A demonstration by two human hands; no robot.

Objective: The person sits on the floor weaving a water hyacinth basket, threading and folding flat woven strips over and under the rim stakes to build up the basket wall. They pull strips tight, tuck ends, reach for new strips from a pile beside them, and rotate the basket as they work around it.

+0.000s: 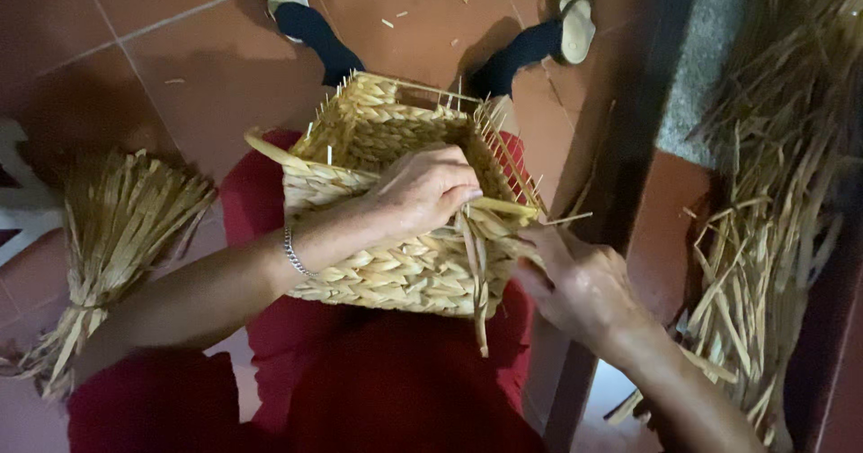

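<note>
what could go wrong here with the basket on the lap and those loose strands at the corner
The loose strands dangle unwoven at the corner between the left hand and right hand; they might slip and loosen the weave. Thin stakes jut up along the basket rim beside the left hand and could prick it. The basket rests only on the lap, so it may tip.

The left forearm reaches in from the lower left, bare, a thin silver chain bracelet (294,253) circling the wrist. The left hand (424,188) lies knuckles up, its fingers (463,194) curled down and pinched together. The right hand (575,282) comes up from the lower right, back toward the camera, fingers bent and closed in a grip.
</note>
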